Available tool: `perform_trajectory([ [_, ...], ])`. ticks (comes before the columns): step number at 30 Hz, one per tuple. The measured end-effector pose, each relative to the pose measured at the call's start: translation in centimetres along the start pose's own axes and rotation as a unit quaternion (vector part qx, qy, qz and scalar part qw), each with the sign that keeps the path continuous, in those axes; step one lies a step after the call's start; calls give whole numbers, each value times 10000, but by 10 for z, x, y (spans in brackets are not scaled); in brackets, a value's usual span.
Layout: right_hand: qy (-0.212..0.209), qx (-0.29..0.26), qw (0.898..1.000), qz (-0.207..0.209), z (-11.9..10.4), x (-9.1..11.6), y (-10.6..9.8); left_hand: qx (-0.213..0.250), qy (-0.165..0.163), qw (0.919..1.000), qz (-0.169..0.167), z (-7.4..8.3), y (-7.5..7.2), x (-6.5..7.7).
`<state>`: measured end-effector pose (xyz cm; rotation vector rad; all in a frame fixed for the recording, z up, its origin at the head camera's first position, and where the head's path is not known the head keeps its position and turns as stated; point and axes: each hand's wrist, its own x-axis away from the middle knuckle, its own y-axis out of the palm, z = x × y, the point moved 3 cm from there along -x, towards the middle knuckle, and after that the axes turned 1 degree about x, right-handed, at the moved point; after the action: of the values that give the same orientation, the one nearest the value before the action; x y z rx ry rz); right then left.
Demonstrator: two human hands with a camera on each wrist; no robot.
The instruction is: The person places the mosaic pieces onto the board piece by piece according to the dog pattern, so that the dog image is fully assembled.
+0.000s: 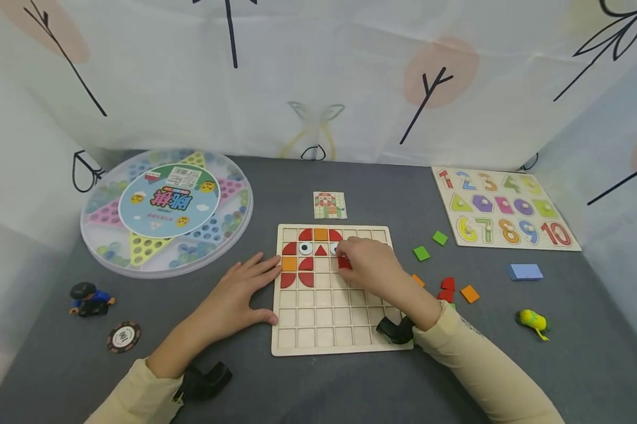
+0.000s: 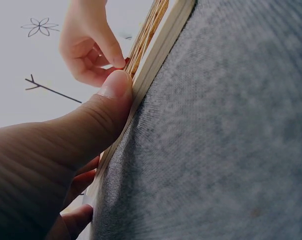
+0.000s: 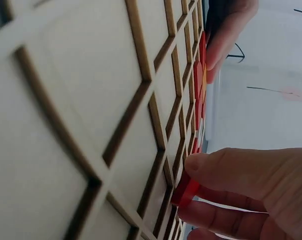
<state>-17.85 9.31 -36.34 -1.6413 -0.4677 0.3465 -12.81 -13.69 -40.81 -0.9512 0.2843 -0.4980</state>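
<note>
A wooden grid board lies in front of me, with red, orange and white eye pieces set in its upper cells. My right hand is over the upper middle of the board and pinches a red piece between thumb and fingers, low over the cells. On the board's left side rests my left hand, its fingers spread and touching the edge. In the left wrist view, the left thumb presses against the board's side. A small pattern card lies just behind the board.
Loose green tiles, red pieces and an orange tile lie right of the board. Farther right are a number board, a blue block and a yellow-green toy. Left are a round game box, a figurine and a chip.
</note>
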Motion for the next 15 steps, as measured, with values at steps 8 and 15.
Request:
perform_trajectory([
  [8,91,-131,9998,-77,-5,-6,6,-12,-34,10000,-35,1,-1,0],
  [15,-17,-83,9999,-70,-6,-3,6,-12,-62,10000,-47,1,-1,0],
])
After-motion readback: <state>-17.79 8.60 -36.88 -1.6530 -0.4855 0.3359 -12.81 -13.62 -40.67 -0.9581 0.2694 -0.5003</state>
